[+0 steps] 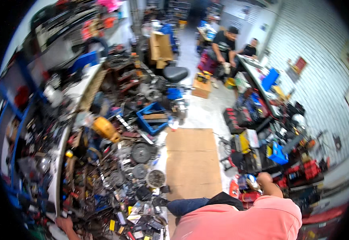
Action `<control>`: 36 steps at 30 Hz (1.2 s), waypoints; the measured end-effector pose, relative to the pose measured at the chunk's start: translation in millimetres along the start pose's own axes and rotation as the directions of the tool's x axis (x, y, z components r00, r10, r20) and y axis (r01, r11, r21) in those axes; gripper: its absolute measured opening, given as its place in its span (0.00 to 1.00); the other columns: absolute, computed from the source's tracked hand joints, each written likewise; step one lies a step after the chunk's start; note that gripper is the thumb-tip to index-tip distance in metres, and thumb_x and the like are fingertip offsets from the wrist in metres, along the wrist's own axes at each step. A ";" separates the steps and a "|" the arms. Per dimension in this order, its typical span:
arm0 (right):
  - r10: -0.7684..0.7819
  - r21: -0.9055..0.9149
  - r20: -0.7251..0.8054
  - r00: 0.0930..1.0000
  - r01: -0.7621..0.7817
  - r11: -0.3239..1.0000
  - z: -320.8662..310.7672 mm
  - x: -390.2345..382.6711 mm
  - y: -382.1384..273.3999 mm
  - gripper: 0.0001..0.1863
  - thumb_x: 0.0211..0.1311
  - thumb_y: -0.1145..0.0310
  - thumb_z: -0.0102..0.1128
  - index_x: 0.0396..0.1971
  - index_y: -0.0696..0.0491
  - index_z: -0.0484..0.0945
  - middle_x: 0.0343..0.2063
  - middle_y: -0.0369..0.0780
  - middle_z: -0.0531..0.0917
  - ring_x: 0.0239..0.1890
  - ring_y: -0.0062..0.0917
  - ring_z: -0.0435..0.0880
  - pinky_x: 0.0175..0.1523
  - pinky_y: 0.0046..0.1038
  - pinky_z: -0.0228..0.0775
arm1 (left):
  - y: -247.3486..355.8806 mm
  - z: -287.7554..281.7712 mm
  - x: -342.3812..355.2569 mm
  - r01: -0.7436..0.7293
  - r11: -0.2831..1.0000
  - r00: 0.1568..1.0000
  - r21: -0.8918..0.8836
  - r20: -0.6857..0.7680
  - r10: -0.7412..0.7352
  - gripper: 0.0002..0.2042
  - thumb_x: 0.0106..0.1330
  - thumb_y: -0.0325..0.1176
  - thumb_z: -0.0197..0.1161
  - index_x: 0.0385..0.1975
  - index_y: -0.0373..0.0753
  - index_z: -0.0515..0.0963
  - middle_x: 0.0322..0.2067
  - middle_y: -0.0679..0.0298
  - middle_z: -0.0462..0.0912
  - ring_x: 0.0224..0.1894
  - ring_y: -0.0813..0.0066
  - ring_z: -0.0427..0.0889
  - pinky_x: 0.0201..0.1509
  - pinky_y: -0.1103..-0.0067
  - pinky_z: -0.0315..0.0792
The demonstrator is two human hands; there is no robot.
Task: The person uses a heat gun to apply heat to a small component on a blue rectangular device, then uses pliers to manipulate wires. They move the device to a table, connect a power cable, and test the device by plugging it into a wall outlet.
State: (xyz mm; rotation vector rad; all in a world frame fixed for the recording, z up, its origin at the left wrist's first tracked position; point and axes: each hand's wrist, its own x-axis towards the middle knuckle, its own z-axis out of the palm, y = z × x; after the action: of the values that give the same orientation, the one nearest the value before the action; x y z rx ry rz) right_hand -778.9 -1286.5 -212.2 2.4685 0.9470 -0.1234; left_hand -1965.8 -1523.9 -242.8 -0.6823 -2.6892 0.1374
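Container (243, 183) beside right hand (265, 178)

Blue and white, it sits off the right edge of the cardboard sheet (192, 168); fingers too blurred to tell. The left hand (64, 224), likewise unreadable, is by the bench (54, 188)'s near end. Reaching, I'd judge; lifting would call for a firm grasp.

Free passage over the cardboard sheet (193, 170); heaped parts (116, 177) left, crowded boxes (278, 155) right.
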 end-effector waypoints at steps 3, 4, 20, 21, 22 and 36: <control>0.790 0.793 0.077 0.608 -0.518 0.322 -26.5 -8.8 188.1 0.20 0.66 0.60 0.55 0.44 0.58 0.88 0.50 0.52 0.88 0.53 0.42 0.89 0.58 0.46 0.81 | 109.2 -73.1 -55.0 -0.097 0.963 0.961 -0.251 -0.275 0.025 0.32 0.57 0.49 0.73 0.54 0.30 0.79 0.55 0.45 0.79 0.60 0.48 0.72 0.67 0.60 0.64; 0.764 0.730 0.098 0.638 -0.568 0.380 -18.5 -16.7 223.3 0.20 0.65 0.60 0.56 0.42 0.59 0.89 0.45 0.53 0.89 0.52 0.45 0.89 0.55 0.46 0.82 | 170.9 -87.9 -78.9 -0.179 0.918 0.961 -0.355 -0.265 0.085 0.31 0.57 0.49 0.73 0.54 0.31 0.79 0.54 0.46 0.79 0.59 0.49 0.73 0.65 0.60 0.64; -0.659 0.581 0.109 0.744 0.490 0.650 -102.4 291.8 -113.8 0.56 0.56 0.52 0.73 0.77 0.59 0.50 0.56 0.60 0.82 0.58 0.51 0.83 0.59 0.47 0.78 | 814.9 -146.6 -367.2 0.503 0.539 0.091 -0.676 0.661 0.745 0.13 0.70 0.40 0.64 0.47 0.39 0.79 0.35 0.65 0.82 0.34 0.72 0.81 0.32 0.71 0.76; -0.610 0.451 -0.217 0.762 0.633 0.629 -82.7 376.9 -80.2 0.56 0.57 0.53 0.71 0.78 0.59 0.48 0.55 0.61 0.82 0.57 0.53 0.83 0.59 0.48 0.78 | 886.4 -188.7 -379.1 0.490 0.498 0.050 -0.715 0.594 0.803 0.13 0.71 0.38 0.63 0.48 0.39 0.78 0.35 0.67 0.82 0.33 0.74 0.80 0.30 0.74 0.74; -0.598 0.410 -0.248 0.762 0.642 0.648 -158.2 415.2 -90.9 0.56 0.57 0.52 0.70 0.79 0.57 0.46 0.54 0.60 0.83 0.55 0.53 0.84 0.58 0.48 0.77 | 904.2 -210.5 -357.5 0.502 0.450 0.126 -0.739 0.577 0.807 0.12 0.72 0.36 0.63 0.49 0.38 0.77 0.34 0.68 0.81 0.33 0.77 0.80 0.28 0.76 0.73; -0.423 0.497 -0.475 0.772 0.631 0.595 -170.8 617.8 -237.2 0.32 0.64 0.52 0.63 0.64 0.52 0.73 0.47 0.55 0.86 0.50 0.47 0.87 0.52 0.44 0.80 | 1207.4 -183.8 -355.2 0.196 0.822 -0.269 -0.535 0.776 0.570 0.12 0.70 0.38 0.60 0.23 0.44 0.78 0.17 0.67 0.75 0.19 0.72 0.75 0.22 0.72 0.68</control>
State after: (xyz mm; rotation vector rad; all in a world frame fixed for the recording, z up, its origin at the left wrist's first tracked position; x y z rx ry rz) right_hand -481.4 -679.9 -315.7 2.7292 2.0942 -0.3112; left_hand -1073.5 -631.9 -403.3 -2.0156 -4.2649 0.0758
